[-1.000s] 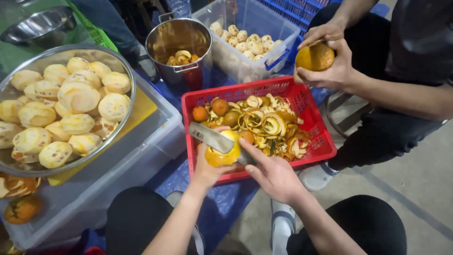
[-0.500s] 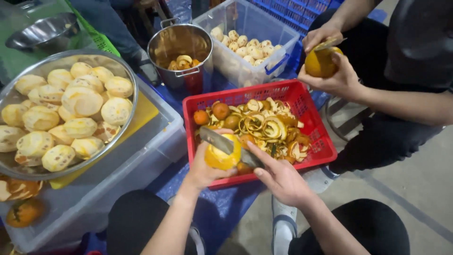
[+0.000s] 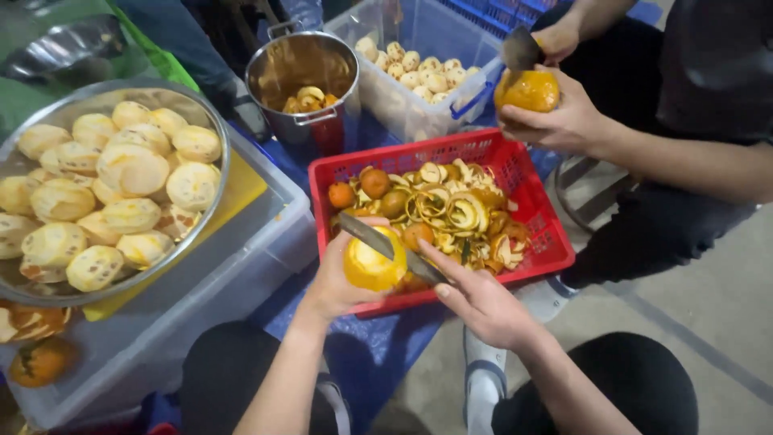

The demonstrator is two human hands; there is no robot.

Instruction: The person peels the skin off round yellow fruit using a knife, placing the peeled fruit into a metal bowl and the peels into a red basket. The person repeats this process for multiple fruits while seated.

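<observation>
My left hand (image 3: 334,282) grips a partly peeled orange (image 3: 370,266) over the near edge of a red plastic basket (image 3: 543,205). My right hand (image 3: 483,302) holds a knife (image 3: 378,238) by its handle, the blade lying across the top of the orange. The basket holds curled orange peels (image 3: 459,209) and a few small whole oranges (image 3: 374,184).
A steel bowl (image 3: 205,113) of several peeled oranges rests on a clear lidded tub (image 3: 241,258) at left. A metal pot (image 3: 302,72) and a clear bin of peeled fruit (image 3: 419,76) stand behind the basket. A person at right peels an orange (image 3: 527,90) with a knife.
The view has shifted slightly. My knife has worked a little further across the orange. The other person's hands have turned their orange and brought a blade onto it.
</observation>
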